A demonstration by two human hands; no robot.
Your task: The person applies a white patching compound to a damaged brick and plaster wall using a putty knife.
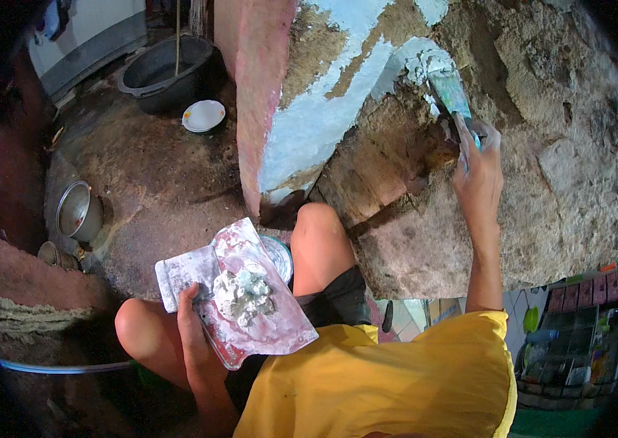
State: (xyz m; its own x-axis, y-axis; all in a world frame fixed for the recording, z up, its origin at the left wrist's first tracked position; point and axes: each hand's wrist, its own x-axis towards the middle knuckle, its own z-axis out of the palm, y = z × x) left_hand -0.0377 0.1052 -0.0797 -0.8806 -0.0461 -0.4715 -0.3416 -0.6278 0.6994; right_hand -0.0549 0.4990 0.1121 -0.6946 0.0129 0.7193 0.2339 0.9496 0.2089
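Observation:
My right hand (477, 164) grips a putty knife (447, 89), its blade against white paste (415, 62) on the rough wall (550, 204). Some paste clings to the blade and a few bits show just below it. My left hand (196, 321) holds a pale, pink-stained board (287, 339) by its left side, with a lumpy mound of white paste (243, 296) on it. The board is over my lap, near my knees. Behind the board is a round container (280, 252), mostly hidden. A white, partly coated wall corner (302, 124) with a pink edge stands ahead of me.
A black tub (145, 77) with a pole, a white plate (203, 115), a metal pot (82, 219) and a small bucket (57, 255) are on the stained floor at left. A blue hose (68, 367) runs at lower left. Racks with assorted items (572, 328) are at lower right.

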